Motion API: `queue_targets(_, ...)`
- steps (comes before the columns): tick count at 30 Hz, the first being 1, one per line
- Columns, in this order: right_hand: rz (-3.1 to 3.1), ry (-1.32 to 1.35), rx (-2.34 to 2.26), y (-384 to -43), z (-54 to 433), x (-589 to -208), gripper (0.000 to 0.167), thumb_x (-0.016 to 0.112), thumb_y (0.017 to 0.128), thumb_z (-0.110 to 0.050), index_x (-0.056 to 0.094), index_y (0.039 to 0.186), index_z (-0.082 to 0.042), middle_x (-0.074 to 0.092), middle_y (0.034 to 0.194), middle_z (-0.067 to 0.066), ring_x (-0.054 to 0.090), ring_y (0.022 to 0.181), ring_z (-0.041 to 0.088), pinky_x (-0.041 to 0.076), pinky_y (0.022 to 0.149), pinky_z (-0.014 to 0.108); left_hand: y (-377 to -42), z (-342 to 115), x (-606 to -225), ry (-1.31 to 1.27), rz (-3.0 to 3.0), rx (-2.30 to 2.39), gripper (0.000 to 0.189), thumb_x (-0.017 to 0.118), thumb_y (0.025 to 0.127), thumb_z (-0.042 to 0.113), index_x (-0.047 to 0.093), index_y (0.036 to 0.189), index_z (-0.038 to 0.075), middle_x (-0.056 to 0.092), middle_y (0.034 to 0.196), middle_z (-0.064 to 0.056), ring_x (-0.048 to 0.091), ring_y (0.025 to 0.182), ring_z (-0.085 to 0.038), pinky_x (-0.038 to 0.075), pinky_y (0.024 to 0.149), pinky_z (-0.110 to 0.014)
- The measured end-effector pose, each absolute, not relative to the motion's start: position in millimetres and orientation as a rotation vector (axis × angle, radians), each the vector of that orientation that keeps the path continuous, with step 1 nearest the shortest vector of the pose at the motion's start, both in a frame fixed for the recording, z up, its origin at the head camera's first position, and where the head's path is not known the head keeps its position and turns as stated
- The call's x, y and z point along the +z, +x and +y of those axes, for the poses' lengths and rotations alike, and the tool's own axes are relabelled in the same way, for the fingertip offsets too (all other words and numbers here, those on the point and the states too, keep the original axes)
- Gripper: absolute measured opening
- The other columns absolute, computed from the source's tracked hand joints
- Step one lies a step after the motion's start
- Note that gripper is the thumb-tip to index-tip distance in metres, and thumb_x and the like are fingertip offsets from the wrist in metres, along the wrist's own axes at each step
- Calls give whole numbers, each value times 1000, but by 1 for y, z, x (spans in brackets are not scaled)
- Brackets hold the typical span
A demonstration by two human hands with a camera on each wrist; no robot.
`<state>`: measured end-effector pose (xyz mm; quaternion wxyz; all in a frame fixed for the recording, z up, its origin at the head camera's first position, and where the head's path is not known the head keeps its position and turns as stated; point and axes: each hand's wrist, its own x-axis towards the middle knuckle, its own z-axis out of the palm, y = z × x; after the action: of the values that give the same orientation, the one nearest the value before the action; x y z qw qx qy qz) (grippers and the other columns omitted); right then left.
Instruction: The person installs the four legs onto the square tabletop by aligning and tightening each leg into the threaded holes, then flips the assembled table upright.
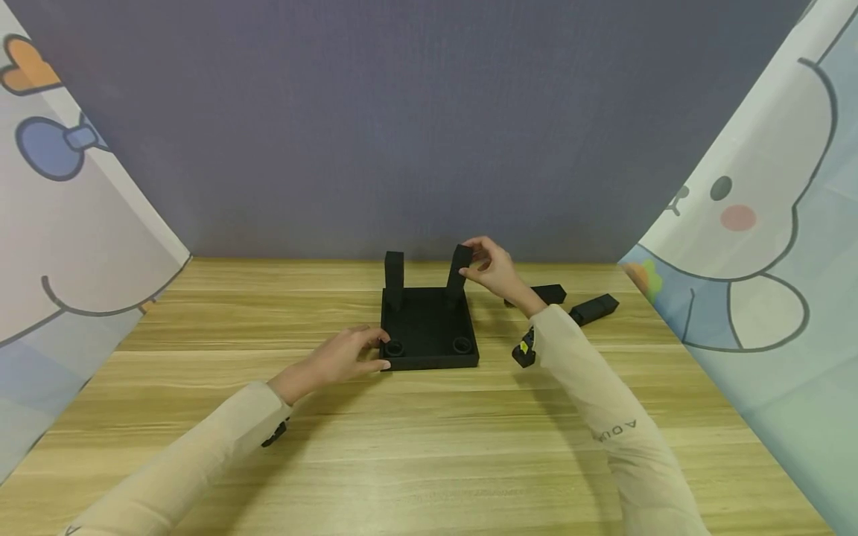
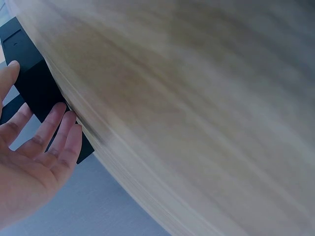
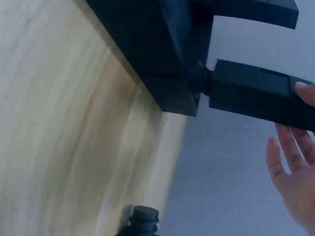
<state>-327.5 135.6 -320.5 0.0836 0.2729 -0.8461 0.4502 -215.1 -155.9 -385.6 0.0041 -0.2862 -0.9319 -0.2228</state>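
Note:
A black square tabletop [image 1: 429, 320] lies flat with raised round sockets at its two near corners. At the far left corner stands a black leg [image 1: 395, 279]. My right hand [image 1: 496, 272] pinches another black leg [image 1: 459, 272], slightly tilted, over the far right corner. In the right wrist view, a narrow neck shows between this leg [image 3: 256, 91] and the tabletop [image 3: 167, 93]. My left hand [image 1: 345, 355] holds the tabletop's near left corner, its thumb at the front. The left wrist view shows its fingers [image 2: 54, 123] against the black side [image 2: 37, 81].
Two loose black legs, one [image 1: 550, 293] farther back and one [image 1: 596, 307] nearer, lie on the wooden table [image 1: 429, 447] to the right. A threaded end [image 3: 143, 216] shows low in the right wrist view. A grey panel [image 1: 415, 126] rises behind; cartoon-printed sheets [image 1: 751, 223] flank the sides.

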Motion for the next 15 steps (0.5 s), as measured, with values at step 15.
queue_targets(15, -2495, 754, 1261, -338, 138, -336, 47, 72, 79, -18, 52, 120, -8, 57, 114, 12, 57, 95, 28, 46, 73, 35, -216, -155, -386, -886, -2920, -688, 42, 65, 83, 38, 58, 116, 13, 61, 114, -7, 61, 97, -22, 51, 80, -37)
